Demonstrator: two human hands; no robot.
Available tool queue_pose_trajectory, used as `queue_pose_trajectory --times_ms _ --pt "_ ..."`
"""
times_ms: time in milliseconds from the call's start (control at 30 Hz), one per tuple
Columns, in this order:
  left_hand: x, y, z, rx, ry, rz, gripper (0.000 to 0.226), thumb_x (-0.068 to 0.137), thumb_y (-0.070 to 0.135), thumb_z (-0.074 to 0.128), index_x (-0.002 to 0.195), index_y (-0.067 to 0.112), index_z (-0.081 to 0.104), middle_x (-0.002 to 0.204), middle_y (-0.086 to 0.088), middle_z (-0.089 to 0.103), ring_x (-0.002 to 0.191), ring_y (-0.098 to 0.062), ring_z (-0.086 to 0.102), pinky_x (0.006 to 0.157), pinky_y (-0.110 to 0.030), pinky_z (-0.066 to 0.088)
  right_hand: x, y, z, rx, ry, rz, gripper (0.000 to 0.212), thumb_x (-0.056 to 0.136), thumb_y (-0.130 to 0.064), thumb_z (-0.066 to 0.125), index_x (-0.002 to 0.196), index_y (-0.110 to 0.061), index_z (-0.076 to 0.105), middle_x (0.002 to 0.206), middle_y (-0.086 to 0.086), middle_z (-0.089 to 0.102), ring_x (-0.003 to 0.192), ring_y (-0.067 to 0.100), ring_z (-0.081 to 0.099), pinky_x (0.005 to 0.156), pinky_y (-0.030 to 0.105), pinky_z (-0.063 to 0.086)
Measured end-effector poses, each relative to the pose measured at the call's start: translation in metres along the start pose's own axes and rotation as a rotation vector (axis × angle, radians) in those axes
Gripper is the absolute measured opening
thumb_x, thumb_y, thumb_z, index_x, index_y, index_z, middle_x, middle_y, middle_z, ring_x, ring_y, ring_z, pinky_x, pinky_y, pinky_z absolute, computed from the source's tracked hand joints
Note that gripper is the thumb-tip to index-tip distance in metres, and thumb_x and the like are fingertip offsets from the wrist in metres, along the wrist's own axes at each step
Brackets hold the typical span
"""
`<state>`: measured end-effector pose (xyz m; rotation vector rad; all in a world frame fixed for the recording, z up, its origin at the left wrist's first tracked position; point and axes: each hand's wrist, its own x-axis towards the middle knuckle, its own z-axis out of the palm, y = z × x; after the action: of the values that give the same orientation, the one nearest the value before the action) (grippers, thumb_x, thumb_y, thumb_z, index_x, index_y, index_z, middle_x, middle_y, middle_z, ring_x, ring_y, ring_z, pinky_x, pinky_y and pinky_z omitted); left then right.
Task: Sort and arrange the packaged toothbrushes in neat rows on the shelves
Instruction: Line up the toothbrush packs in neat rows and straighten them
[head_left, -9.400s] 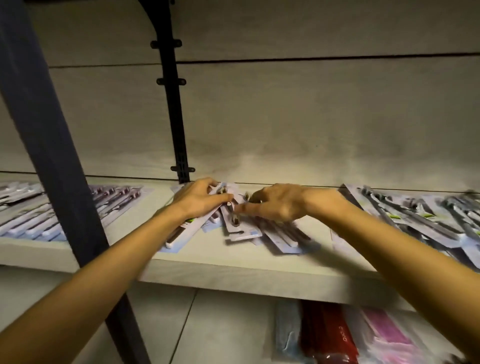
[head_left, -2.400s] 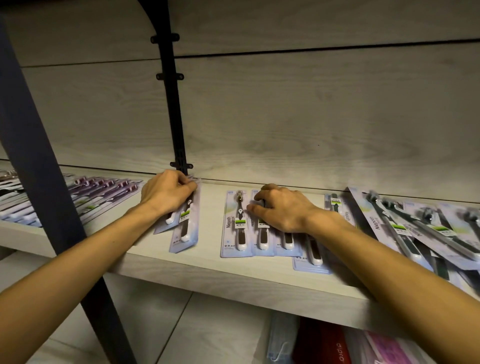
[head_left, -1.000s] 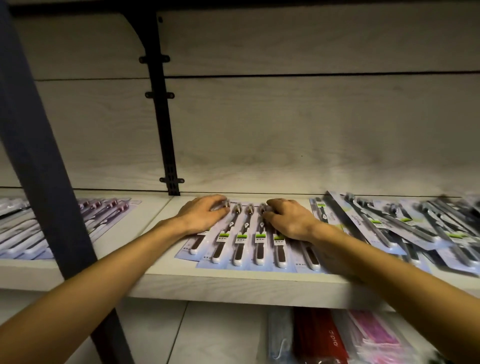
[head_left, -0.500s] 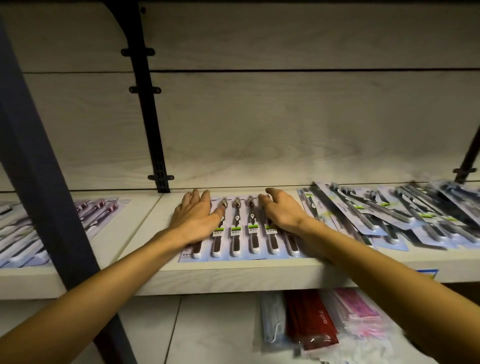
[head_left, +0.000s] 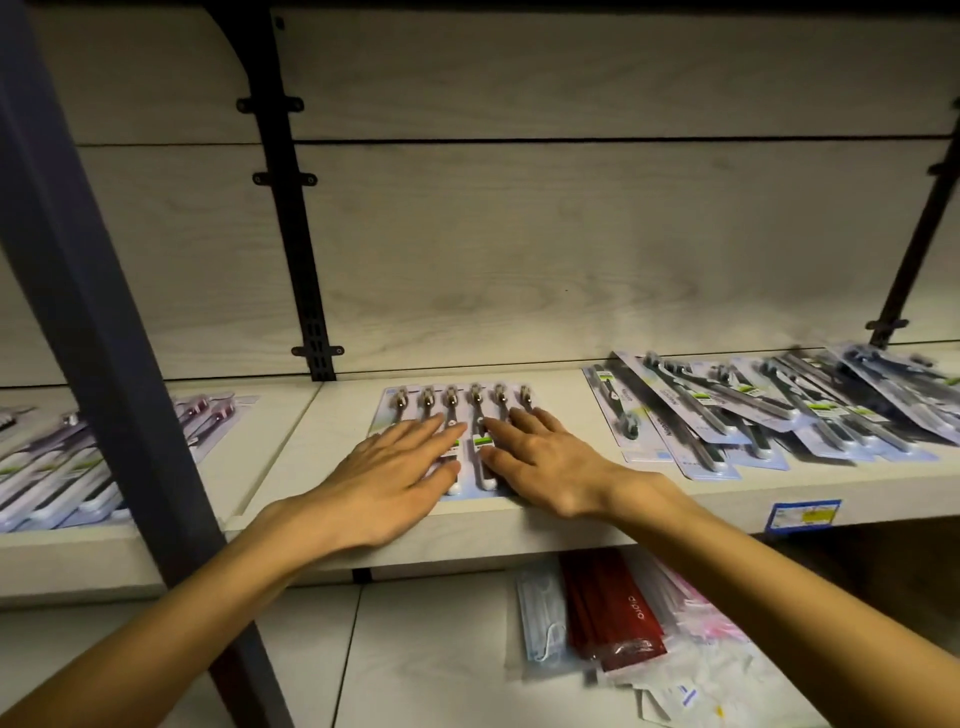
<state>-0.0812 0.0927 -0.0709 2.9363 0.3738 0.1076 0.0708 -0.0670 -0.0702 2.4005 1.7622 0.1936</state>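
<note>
Several packaged toothbrushes (head_left: 462, 402) lie side by side in a straight row on the pale wooden shelf (head_left: 545, 525), heads toward the back wall. My left hand (head_left: 387, 478) lies flat on the left part of the row with straight fingers. My right hand (head_left: 540, 457) lies flat on the right part, fingers spread. Both hands cover the lower halves of the packs. A loose, overlapping pile of toothbrush packs (head_left: 769, 410) with dark brushes lies on the same shelf to the right.
A dark metal upright (head_left: 93, 291) crosses the left foreground. Behind it, more toothbrush packs (head_left: 67, 462) lie on the left shelf section. A blue price label (head_left: 802, 514) sits on the shelf's front edge. Below, packets of face masks (head_left: 613, 618) lie on a lower surface.
Both hands have slid back toward the shelf's front edge and closer together on the row. The tops of the packs now show. The view has shifted right.
</note>
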Motion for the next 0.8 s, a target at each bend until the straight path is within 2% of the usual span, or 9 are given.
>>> queue_pose_trajectory --times_ms 133,233,300,400,467,533,600,667,800 --pt "-0.010 -0.011 -0.005 0.027 0.032 -0.025 0.054 0.106 0.045 0.025 0.158 0.039 0.014 0.167 0.013 0.012 0.153 -0.007 0.009 0.124 -0.034 0.011 0.008 -0.020 -0.007 0.209 0.008 0.066 0.050 0.108 -0.035 0.025 0.154 -0.018 0.030 0.166 0.012 0.012 0.152 0.036 0.007 0.124 0.046 0.000" --pt "-0.011 -0.017 -0.014 -0.004 -0.004 -0.067 0.053 0.106 0.049 0.025 0.158 0.039 0.018 0.166 0.013 0.016 0.153 -0.009 0.011 0.124 -0.041 0.014 -0.001 -0.016 -0.013 0.785 0.120 0.122 0.050 0.107 -0.037 0.036 0.154 -0.021 0.033 0.164 0.000 0.024 0.151 0.014 0.016 0.124 0.030 0.009" --pt "-0.008 -0.014 -0.020 0.019 0.047 -0.081 0.058 0.104 0.056 0.023 0.158 0.039 0.018 0.166 0.012 0.016 0.153 -0.013 0.010 0.124 -0.043 0.011 -0.017 -0.003 -0.019 0.996 0.221 0.124 0.048 0.105 -0.033 0.044 0.152 -0.022 0.040 0.157 -0.007 0.036 0.143 0.004 0.030 0.118 0.022 0.022" --pt "0.003 0.008 -0.025 0.057 0.158 0.024 0.062 0.100 0.061 0.027 0.156 0.035 0.027 0.165 0.008 0.023 0.151 -0.015 0.020 0.123 -0.042 0.015 -0.044 0.034 -0.022 0.891 0.334 0.148 0.041 0.104 -0.027 0.048 0.144 -0.019 0.051 0.147 -0.005 0.051 0.131 0.004 0.047 0.112 0.024 0.036" --pt "0.014 0.034 -0.023 -0.010 0.167 0.117 0.060 0.100 0.061 0.032 0.152 0.032 0.038 0.162 0.006 0.030 0.148 -0.015 0.027 0.122 -0.039 0.018 -0.063 0.063 -0.021 0.765 0.431 0.206 0.037 0.103 -0.026 0.051 0.139 -0.019 0.057 0.141 -0.003 0.057 0.121 0.005 0.054 0.107 0.027 0.041" --pt "0.030 0.062 -0.018 0.012 0.169 0.198 0.058 0.099 0.061 0.036 0.148 0.032 0.045 0.160 0.005 0.035 0.146 -0.016 0.032 0.119 -0.037 0.023 -0.080 0.094 -0.019 0.607 0.493 0.273 0.035 0.102 -0.026 0.053 0.136 -0.018 0.060 0.140 -0.001 0.058 0.120 0.010 0.057 0.105 0.031 0.043" --pt "0.056 0.095 -0.016 0.006 0.150 0.272 0.056 0.097 0.063 0.041 0.142 0.031 0.050 0.154 0.006 0.043 0.139 -0.017 0.041 0.114 -0.038 0.034 -0.093 0.128 -0.018 0.500 0.469 0.345 0.036 0.100 -0.025 0.054 0.135 -0.018 0.060 0.141 0.001 0.058 0.123 0.018 0.058 0.104 0.035 0.046" --pt "0.087 0.125 -0.017 -0.032 0.126 0.314 0.053 0.096 0.064 0.044 0.136 0.031 0.054 0.145 0.007 0.051 0.130 -0.018 0.050 0.106 -0.040 0.043 -0.098 0.159 -0.017 0.436 0.389 0.396 0.037 0.100 -0.026 0.055 0.136 -0.018 0.058 0.139 0.003 0.060 0.119 0.021 0.061 0.097 0.030 0.047" --pt "0.159 0.160 -0.020 -0.002 0.065 0.250 0.041 0.095 0.056 0.051 0.129 0.034 0.057 0.134 0.002 0.060 0.120 -0.022 0.057 0.097 -0.039 0.048 -0.092 0.207 -0.014 0.381 0.222 0.389 0.040 0.100 -0.033 0.055 0.138 -0.020 0.057 0.138 0.002 0.061 0.114 0.021 0.062 0.086 0.025 0.042"
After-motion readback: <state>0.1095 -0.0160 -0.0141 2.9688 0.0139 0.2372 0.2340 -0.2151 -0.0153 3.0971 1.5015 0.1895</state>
